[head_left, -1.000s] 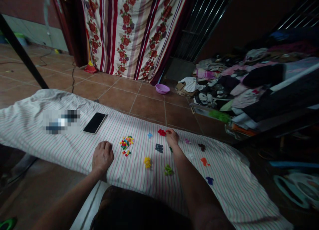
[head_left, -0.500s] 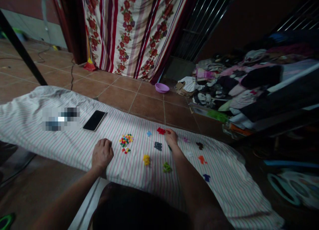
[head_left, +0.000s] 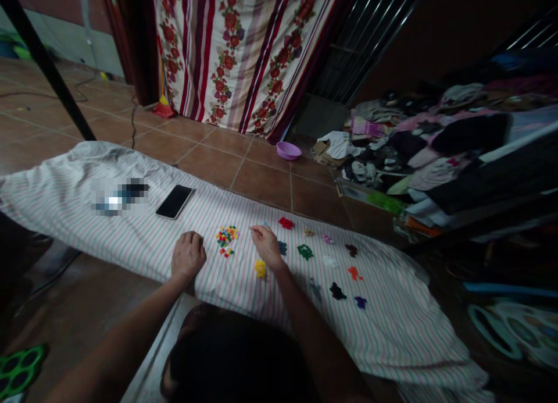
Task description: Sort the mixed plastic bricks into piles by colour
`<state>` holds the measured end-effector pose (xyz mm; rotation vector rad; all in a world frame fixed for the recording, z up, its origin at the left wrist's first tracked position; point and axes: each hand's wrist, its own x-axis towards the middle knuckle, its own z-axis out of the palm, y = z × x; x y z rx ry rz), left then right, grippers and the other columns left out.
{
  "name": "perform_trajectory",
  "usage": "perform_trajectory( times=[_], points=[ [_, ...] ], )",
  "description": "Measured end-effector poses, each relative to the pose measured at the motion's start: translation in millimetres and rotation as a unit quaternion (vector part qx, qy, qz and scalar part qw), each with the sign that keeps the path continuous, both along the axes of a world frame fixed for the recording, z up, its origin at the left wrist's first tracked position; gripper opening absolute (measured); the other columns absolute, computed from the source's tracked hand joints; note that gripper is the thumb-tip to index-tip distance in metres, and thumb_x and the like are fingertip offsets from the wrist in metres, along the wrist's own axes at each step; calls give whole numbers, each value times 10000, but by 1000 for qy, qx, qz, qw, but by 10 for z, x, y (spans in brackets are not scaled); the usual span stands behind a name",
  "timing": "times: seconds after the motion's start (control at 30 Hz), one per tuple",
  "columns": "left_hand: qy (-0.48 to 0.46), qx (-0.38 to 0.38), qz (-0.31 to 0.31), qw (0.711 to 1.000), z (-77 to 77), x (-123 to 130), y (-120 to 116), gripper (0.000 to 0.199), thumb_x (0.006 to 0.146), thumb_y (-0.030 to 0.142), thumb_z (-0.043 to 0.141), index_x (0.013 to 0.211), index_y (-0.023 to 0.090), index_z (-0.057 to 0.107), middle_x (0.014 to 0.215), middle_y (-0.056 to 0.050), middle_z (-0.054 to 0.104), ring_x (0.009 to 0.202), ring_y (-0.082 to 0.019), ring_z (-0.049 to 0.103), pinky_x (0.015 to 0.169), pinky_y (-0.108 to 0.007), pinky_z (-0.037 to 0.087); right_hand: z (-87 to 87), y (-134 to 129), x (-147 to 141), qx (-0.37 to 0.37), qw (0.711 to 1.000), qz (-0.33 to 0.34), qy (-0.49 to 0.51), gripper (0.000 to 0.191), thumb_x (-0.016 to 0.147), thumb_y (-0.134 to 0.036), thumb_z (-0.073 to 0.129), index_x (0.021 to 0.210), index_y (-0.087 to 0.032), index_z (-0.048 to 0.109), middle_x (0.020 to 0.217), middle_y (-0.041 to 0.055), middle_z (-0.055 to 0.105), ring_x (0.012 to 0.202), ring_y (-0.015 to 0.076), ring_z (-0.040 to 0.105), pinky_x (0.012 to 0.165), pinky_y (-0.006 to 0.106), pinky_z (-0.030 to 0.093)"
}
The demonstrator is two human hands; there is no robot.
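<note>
My left hand point(head_left: 189, 255) rests on the striped cloth point(head_left: 218, 292) with its fingers curled, left of a mixed pile of small coloured pieces point(head_left: 226, 240). Between that pile and the dark grey pieces point(head_left: 283, 248), my right hand point(head_left: 265, 244) hovers with thumb and forefinger close together; anything between them is too small to make out. Around it lie small single-colour heaps: yellow point(head_left: 260, 268), red point(head_left: 286, 223), dark green point(head_left: 306, 252), black point(head_left: 337, 291), orange point(head_left: 354, 273) and purple point(head_left: 360, 302). My right forearm hides part of the cloth.
A phone point(head_left: 175, 202) lies on the cloth at the left, beside a blurred-out item point(head_left: 120, 196). Beyond the cloth, a purple basin point(head_left: 288, 151) stands on the tiled floor, with piled clothes point(head_left: 418, 135) at the right.
My right hand has moved left from beside the red heap towards the mixed pile, uncovering the dark green and black heaps. The view has shifted slightly; my left hand stays on the cloth.
</note>
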<state>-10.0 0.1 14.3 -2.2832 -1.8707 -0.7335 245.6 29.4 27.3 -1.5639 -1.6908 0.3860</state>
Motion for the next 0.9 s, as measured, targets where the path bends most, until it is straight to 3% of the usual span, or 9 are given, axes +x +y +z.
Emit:
perform_trajectory(
  times=[0.13,0.3,0.57,0.9],
  points=[
    [-4,4,3,1000,-5,-4,2,98,780,178,485,855,182,549,912,-117,589,914,-267,502,848,-397,432,-72,-227,-441,-42,996,72,-17,248,800,-133,534,943,-218,717,921,44,635,807,152,612,761,274,514],
    [-3,5,3,1000,-7,-12,2,100,780,162,481,847,182,551,893,-116,582,911,-270,504,845,-395,426,-127,-483,-707,-71,991,93,-65,224,832,-129,564,961,-245,706,935,35,618,836,159,605,791,278,505],
    [-10,14,-1,1000,-17,-16,-7,116,787,161,471,863,178,557,898,-126,583,907,-276,501,836,-402,424,-208,-622,-804,-38,993,51,-96,232,885,-161,525,1027,-245,688,983,53,594,933,174,601,836,282,496],
    [-20,3,6,1000,0,-11,-7,123,782,156,466,854,178,563,897,-124,589,918,-279,509,836,-402,425,-306,-699,-810,23,999,18,-14,198,948,-268,447,995,-222,634,947,50,643,896,161,615,793,264,505]
  ],
)
